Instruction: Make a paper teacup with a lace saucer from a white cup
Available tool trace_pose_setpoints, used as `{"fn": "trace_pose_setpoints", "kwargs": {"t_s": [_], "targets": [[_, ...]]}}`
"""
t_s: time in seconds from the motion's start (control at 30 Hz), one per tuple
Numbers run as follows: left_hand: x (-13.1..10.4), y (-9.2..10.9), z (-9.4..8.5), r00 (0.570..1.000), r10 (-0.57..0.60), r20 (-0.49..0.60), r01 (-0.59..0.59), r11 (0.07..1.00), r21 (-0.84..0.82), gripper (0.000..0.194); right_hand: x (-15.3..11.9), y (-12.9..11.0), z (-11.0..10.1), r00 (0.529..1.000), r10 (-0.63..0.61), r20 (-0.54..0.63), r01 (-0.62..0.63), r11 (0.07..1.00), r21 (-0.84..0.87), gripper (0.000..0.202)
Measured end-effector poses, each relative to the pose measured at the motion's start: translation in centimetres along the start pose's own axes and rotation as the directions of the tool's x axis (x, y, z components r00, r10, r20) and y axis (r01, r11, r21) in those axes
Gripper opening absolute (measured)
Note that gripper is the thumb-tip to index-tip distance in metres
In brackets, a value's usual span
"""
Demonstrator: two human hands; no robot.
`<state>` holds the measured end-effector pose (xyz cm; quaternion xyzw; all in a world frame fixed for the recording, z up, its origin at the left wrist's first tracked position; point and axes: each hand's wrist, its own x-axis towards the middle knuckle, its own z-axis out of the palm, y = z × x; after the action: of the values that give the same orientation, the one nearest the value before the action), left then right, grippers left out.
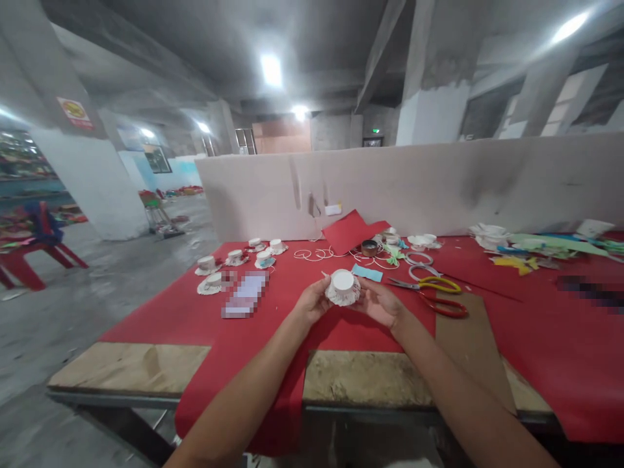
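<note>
A small white paper cup with a frilled, lacy rim (343,287) is held between my two hands above the red-covered table (277,325). My left hand (316,299) grips its left side, fingers closed on the rim. My right hand (383,304) holds the right side, with its fingers partly behind and under the rim. Just behind the cup lies a light blue strip (368,273). Scissors with yellow and red handles (441,285) rest to the right of my right hand.
Several similar white cups (264,259) stand at the left back, near a blurred pale rectangle (246,294). Red paper (348,233), white cord (312,254), a tape roll (369,247) and green and yellow scraps (517,264) lie toward the back. Brown cardboard (468,338) is at right.
</note>
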<state>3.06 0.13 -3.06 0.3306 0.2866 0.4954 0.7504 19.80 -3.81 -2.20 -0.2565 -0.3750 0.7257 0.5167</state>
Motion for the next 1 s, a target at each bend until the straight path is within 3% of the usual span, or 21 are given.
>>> {"fn": "trace_pose_setpoints", "kwargs": {"t_s": [0.27,0.43,0.57,0.7,0.83,1.0], "targets": [[-0.4,-0.5,0.2,0.992,-0.078,0.098,0.087,0.993,-0.085,0.028,0.6,0.6,-0.9,0.991,-0.095,-0.092,0.100,0.993,0.056,0.018],[-0.6,-0.9,0.4,0.998,-0.048,0.038,0.051,0.996,-0.078,0.013,0.4,0.5,-0.6,0.996,-0.071,-0.051,0.074,0.996,0.053,0.018],[-0.5,-1.0,0.4,1.000,-0.011,0.023,0.013,0.996,-0.088,0.015,0.1,0.7,-0.4,0.999,-0.051,-0.011,0.051,0.999,-0.001,0.023],[-0.5,-1.2,0.1,0.997,-0.024,0.068,0.030,0.995,-0.093,0.025,0.4,1.0,-0.8,0.993,-0.078,-0.085,0.078,0.997,-0.006,0.025],[-0.5,-1.7,-0.1,0.987,-0.023,0.156,0.031,0.998,-0.050,0.022,0.9,1.2,-1.3,0.979,-0.130,-0.159,0.138,0.990,0.040,0.026],[-0.4,-1.7,0.0,0.990,-0.008,0.142,0.004,1.000,0.025,0.024,1.1,1.4,-1.5,0.979,-0.143,-0.145,0.149,0.988,0.034,0.029]]}}
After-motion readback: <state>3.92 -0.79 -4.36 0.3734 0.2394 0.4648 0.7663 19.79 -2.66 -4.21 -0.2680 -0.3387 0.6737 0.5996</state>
